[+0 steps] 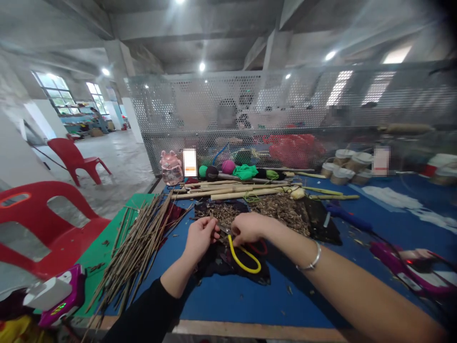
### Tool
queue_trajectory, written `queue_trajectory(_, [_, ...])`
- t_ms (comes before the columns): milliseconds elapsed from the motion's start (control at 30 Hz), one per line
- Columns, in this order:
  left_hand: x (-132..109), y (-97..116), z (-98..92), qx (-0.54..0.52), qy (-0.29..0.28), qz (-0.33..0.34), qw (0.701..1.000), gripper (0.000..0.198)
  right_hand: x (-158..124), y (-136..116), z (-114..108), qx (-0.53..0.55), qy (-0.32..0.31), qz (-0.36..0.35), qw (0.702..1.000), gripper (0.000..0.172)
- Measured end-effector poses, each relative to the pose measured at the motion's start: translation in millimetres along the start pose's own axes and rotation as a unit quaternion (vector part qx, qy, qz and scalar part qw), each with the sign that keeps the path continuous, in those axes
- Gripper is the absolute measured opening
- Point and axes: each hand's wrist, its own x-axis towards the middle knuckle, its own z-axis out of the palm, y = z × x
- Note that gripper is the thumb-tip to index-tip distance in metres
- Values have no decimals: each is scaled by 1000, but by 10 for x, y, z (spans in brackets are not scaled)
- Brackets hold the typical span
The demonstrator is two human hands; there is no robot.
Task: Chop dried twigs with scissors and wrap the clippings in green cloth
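Hard to tell what the left hand [200, 236] pinches: fingers curled tight right at the tip of the scissors [236, 259], with the thing far too small to make out. Gripping the scissors with the right hand [248, 228], fingers closed over the tops of the handles, so only the yellow loop and a bit of the red loop peek out. Blades mostly hidden between the two hands.

Held low over a black cloth [214, 267] in the middle of the blue table [250, 305], just in front of a pile of chopped brown bits [282, 209].

Cut off at the bottom: both arms, and a white and pink gadget [53, 295] in the left corner. Blurry on the right: a purple tool [400, 267].

On the left, a bundle of thin sticks [139, 243] poking out past the table's front edge, with a red chair [46, 224] close beside. Free blue room near the front edge and out to the right. At the back, long bamboo poles [232, 190], then a mesh fence [285, 109] closing off the far side.
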Motion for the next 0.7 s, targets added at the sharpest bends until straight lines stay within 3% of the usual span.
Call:
queue_trajectory(67, [1, 3, 1, 6, 3, 1, 1000, 30, 168, 202, -71, 67, 40, 28, 997, 24])
queue_trajectory(167, [-31, 41, 28, 14, 2, 3, 1000, 29, 498, 589, -220, 74, 151, 119, 978, 31])
queue_trajectory(300, [-103, 114, 79, 16, -9, 1, 1000, 31, 956, 1096, -472, 85, 261, 274, 921, 64])
queue_trajectory(400, [-121, 132, 106, 8, -20, -8, 1000, 35, 1264, 1363, -614, 109, 286, 310, 900, 89])
queue_trajectory(467, [-104, 121, 116, 1, -25, -18, 1000, 38, 1435, 1487, -674, 132, 281, 290, 905, 76])
queue_trajectory(567, [-57, 88, 118, -10, -22, -31, 999, 45, 1594, 1646, -762, 162, 284, 254, 910, 35])
queue_trajectory(700, [-27, 65, 112, -40, -16, -37, 998, 53, 1577, 1809, -1019, 197, 367, 234, 878, 24])
